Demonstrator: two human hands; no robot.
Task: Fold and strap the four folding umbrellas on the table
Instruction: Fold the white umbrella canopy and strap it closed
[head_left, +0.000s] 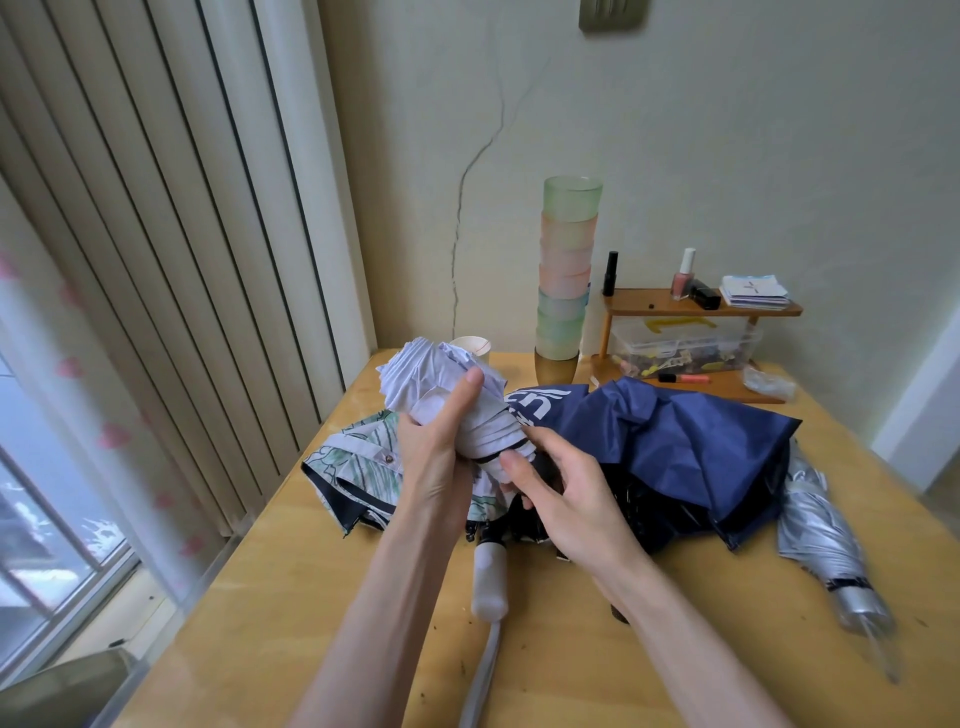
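I hold a white folding umbrella (441, 387) tilted above the table, canopy bunched, its white handle (489, 582) pointing down toward me. My left hand (436, 441) grips the gathered canopy, thumb pressed on the cloth. My right hand (561, 488) pinches the lower end of the canopy near a black band. Beneath lie a leaf-print umbrella (358, 467) at left, a loose navy blue umbrella (675, 441) in the middle and a silver umbrella (826, 545) at right.
The wooden table (311, 597) stands against a wall corner. At the back are a stack of pastel cups (566, 270), a paper cup (475, 348) and a small wooden shelf (696, 309) with bottles and a plastic box. Vertical blinds and a window are at left.
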